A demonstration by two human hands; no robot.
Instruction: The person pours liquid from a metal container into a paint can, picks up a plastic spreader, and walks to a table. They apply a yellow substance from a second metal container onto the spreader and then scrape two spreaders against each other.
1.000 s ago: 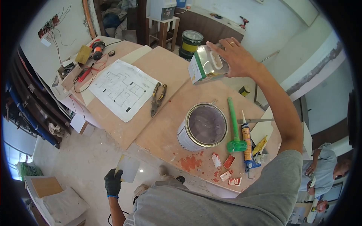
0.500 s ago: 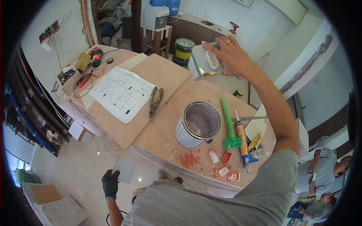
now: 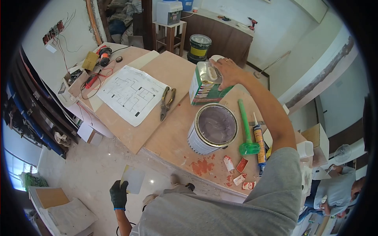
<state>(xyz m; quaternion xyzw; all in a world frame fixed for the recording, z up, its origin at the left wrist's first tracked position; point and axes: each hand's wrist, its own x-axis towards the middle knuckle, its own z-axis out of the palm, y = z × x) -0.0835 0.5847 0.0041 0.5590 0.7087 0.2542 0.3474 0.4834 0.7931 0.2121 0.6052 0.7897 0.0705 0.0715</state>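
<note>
My bare right hand point(image 3: 228, 73) grips the top of a rectangular metal can point(image 3: 204, 87) with a green and white label. The can is upright at the far edge of the table, behind an open round paint can point(image 3: 195, 137) with greyish residue inside. My left hand point(image 3: 118, 195), in a dark glove, hangs beside the table and pinches a thin, pale, flat spreader point(image 3: 134, 180) with a yellowish edge. Right of the paint can lie a green long-handled tool point(image 3: 245, 126) and a sealant tube point(image 3: 260, 147).
Pliers point(image 3: 167, 103) and a printed floor plan point(image 3: 132, 94) lie on the wooden tabletop point(image 3: 167, 137). Several small red-and-white pieces point(image 3: 239, 179) lie near its front edge. A lidded bucket point(image 3: 199, 46) stands beyond the table. Another person point(image 3: 340, 187) is at the right.
My right hand has brought the metal can down and nearer to the tabletop, from tilted to upright. My left hand still holds the spreader low at the left.
</note>
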